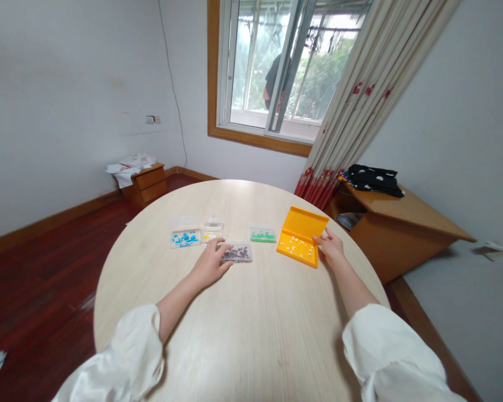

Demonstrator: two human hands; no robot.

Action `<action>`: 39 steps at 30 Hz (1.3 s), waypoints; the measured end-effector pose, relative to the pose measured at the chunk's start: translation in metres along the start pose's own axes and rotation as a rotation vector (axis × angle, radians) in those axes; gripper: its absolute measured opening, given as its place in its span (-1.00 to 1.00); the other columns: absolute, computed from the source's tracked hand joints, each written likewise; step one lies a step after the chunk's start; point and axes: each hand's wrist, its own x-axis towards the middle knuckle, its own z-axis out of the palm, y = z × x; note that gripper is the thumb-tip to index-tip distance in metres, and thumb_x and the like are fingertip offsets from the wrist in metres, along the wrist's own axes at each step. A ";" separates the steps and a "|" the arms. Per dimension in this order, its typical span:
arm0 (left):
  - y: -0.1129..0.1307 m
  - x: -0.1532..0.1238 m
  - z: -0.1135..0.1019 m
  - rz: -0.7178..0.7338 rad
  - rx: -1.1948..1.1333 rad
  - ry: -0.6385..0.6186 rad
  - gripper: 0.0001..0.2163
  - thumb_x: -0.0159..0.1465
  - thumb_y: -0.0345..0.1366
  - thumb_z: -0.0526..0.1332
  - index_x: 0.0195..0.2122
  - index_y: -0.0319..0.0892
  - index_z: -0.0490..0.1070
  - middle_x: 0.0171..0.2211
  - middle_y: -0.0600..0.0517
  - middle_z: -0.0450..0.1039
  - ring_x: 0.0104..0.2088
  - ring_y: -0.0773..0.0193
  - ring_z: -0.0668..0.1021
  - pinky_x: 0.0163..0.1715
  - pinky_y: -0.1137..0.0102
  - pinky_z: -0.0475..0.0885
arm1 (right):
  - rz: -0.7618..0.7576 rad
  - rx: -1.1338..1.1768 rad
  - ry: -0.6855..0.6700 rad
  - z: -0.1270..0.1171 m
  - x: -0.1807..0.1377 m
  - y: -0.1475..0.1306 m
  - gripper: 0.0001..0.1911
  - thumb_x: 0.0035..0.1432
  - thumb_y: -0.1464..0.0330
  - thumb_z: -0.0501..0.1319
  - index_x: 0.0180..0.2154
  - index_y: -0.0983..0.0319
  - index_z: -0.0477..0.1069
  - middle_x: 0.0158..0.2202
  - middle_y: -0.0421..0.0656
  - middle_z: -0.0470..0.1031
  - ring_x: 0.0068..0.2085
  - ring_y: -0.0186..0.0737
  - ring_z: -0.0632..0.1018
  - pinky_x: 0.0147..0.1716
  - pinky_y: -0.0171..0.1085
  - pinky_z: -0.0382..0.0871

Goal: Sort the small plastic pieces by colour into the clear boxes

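Observation:
My left hand (213, 262) grips the left end of a clear plastic box (246, 259) holding small dark purple pieces, its thumb along the near edge and its fingers over the far side. At the right, my right hand (331, 248) holds the right side of an orange plastic case (304, 222). The case's lid stands raised and small white pieces lie scattered in its base. Between the hands and farther back sits a clear box of green pieces (262, 235). Left of my left hand are an open clear box of blue pieces (186, 238) and a smaller one with yellow pieces (212, 235).
Everything rests on a round pale wooden table (238, 346). Beyond its right edge is a tilted wooden cabinet (398, 223) with black cloth (375, 180) on top. A small drawer unit (151, 181) with papers stands at the back left. A curtain (360, 95) hangs by the window.

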 end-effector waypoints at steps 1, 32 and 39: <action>0.000 0.000 0.000 -0.003 -0.001 0.001 -0.69 0.16 -0.31 0.23 -0.05 -0.14 0.35 0.03 -0.13 0.19 0.08 0.03 0.31 0.09 0.05 0.28 | -0.020 0.027 -0.028 -0.007 -0.004 0.000 -0.39 -0.13 0.43 0.22 0.05 0.34 0.33 -0.14 -0.01 0.52 -0.11 -0.15 0.53 -0.10 -0.21 0.43; -0.017 0.006 -0.025 -0.296 -0.050 0.558 -0.83 0.23 -0.35 0.03 -0.52 -0.16 0.22 -0.47 0.03 0.27 -0.36 0.22 0.36 -0.31 0.33 0.29 | -0.776 -0.694 -0.775 0.214 -0.105 -0.164 0.28 -0.30 0.22 0.46 0.30 0.08 -0.31 0.32 0.09 -0.11 0.31 0.03 -0.04 0.18 0.15 -0.16; -0.045 0.004 -0.051 -0.406 0.156 0.735 -0.76 0.16 -0.36 0.14 -0.13 -0.20 0.27 -0.16 -0.10 0.32 -0.10 0.08 0.37 -0.05 0.16 0.28 | -0.926 -0.784 -0.771 0.226 -0.132 -0.156 0.30 -0.33 0.18 0.47 0.29 0.05 -0.32 0.25 0.08 0.07 0.26 0.08 0.08 0.14 0.28 -0.37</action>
